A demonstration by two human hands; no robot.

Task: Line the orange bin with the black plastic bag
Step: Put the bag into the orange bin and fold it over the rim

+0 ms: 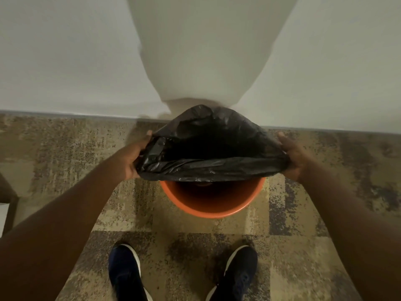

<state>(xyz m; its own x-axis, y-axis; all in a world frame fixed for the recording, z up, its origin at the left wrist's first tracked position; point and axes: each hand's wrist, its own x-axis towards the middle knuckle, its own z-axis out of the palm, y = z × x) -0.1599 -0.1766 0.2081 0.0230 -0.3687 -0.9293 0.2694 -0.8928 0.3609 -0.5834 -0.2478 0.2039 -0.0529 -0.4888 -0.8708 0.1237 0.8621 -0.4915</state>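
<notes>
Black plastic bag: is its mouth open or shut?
Open: left hand and right hand stretch the bag wide, its dark inside showing, above the orange bin.

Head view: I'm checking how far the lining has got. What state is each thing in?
Black bag: mouth stretched open over the bin.
Orange bin: upright on the carpet, near rim uncovered.
Left hand: grips the bag's left edge.
Right hand: grips the bag's right edge.
</notes>
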